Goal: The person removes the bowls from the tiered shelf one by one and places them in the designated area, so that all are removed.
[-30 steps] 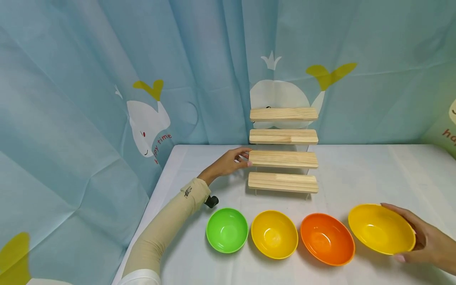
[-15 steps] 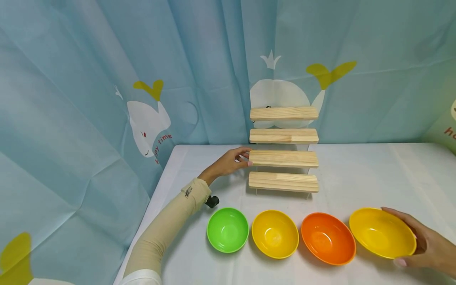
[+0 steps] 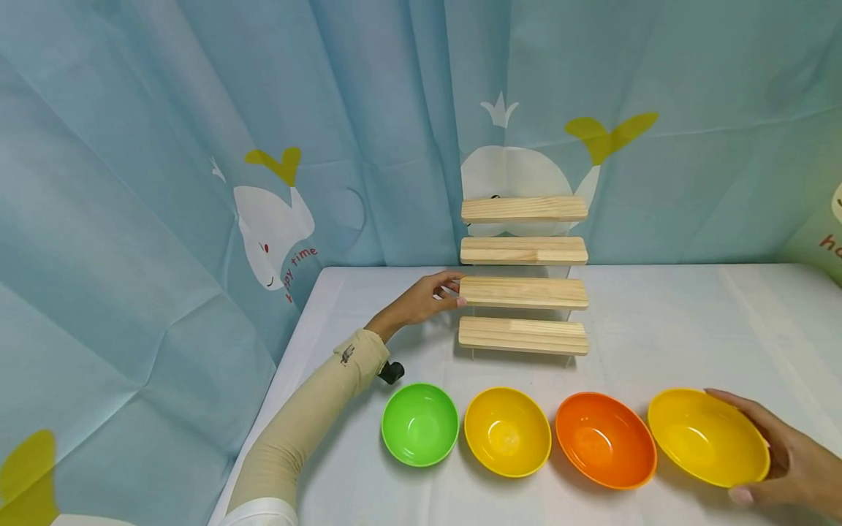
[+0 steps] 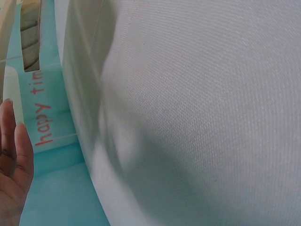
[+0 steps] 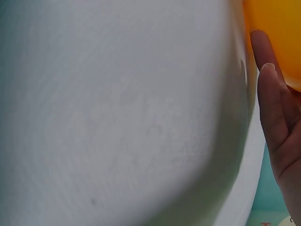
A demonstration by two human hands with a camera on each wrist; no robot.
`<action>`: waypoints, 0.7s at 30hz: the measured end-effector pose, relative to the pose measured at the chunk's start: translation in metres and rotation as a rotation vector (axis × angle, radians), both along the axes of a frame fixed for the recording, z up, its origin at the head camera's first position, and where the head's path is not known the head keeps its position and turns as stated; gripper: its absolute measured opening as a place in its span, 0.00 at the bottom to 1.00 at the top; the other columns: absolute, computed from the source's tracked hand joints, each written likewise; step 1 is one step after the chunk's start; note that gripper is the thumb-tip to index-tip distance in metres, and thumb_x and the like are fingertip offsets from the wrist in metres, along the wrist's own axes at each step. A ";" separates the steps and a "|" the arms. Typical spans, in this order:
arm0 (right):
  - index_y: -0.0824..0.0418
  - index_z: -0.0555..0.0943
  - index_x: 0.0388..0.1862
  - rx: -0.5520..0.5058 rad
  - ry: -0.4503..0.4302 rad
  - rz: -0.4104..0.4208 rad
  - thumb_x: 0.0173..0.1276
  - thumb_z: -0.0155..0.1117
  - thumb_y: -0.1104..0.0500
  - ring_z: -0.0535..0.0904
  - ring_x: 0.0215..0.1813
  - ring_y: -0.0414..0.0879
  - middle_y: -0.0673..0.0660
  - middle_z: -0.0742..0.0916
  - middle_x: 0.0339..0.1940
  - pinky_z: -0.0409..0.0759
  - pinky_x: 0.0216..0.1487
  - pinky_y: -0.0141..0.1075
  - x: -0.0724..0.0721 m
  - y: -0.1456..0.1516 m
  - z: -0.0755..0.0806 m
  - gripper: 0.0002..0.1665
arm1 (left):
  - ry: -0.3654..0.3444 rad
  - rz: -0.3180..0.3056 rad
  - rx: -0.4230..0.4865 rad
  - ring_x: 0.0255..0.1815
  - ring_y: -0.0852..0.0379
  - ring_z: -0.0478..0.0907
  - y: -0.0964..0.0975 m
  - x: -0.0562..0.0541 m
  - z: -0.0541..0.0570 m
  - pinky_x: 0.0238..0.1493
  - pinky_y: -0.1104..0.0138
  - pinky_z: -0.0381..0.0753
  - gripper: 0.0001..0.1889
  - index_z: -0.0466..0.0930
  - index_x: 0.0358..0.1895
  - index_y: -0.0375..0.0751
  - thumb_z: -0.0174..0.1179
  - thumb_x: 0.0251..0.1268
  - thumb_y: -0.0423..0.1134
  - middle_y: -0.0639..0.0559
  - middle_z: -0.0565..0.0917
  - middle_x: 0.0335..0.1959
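Note:
In the head view my left hand (image 3: 426, 298) holds the left end of a board on a four-tier wooden display stand (image 3: 522, 294), the thumb at the front edge and a finger at the back. At the right, my right hand (image 3: 789, 456) grips the right side of a yellow bowl (image 3: 707, 438), thumb near and fingers far. To its left, in a row, come an orange bowl (image 3: 605, 440), a second yellow bowl (image 3: 507, 432) and a smaller green bowl (image 3: 419, 425). The right wrist view has the held bowl (image 5: 282, 37) at its upper right corner.
A white cloth covers the table (image 3: 691, 329). Behind and to the left hangs a light blue curtain (image 3: 381, 131) with whale prints, close behind the stand. A small black device (image 3: 392, 372) sits at my left wrist, near the green bowl.
My right hand has brought the yellow bowl slightly nearer to me and lower, beside the orange bowl. The left hand and the other bowls have stayed put.

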State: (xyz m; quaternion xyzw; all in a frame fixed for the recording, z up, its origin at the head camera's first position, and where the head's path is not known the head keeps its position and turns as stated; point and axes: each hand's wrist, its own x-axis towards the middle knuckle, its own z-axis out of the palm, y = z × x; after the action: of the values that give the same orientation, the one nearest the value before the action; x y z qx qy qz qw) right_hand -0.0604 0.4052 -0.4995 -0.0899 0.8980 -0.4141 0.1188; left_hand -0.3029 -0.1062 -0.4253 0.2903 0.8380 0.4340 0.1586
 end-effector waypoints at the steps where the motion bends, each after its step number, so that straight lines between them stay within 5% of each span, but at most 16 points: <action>1: 0.22 0.45 0.75 0.005 -0.014 -0.006 0.59 0.76 0.66 0.60 0.51 0.08 0.13 0.58 0.57 0.82 0.40 0.23 0.001 0.000 0.000 0.65 | 0.000 0.000 0.000 0.57 0.47 0.76 0.000 0.000 0.000 0.54 0.61 0.79 0.33 0.62 0.77 0.39 0.61 0.74 0.45 0.41 0.77 0.64; 21: 0.23 0.42 0.77 -0.109 -0.097 0.043 0.62 0.71 0.70 0.74 0.48 0.19 0.13 0.60 0.54 0.87 0.37 0.33 0.004 0.008 0.002 0.66 | -0.009 -0.009 0.007 0.58 0.46 0.75 -0.001 0.001 -0.001 0.57 0.60 0.79 0.33 0.61 0.77 0.38 0.60 0.74 0.45 0.41 0.76 0.64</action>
State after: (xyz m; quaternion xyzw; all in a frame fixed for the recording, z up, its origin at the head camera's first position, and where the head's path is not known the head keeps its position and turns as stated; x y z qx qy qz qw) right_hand -0.0560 0.4131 -0.4974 -0.0952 0.8652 -0.4635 0.1658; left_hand -0.3023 -0.1070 -0.4268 0.2928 0.8343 0.4375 0.1635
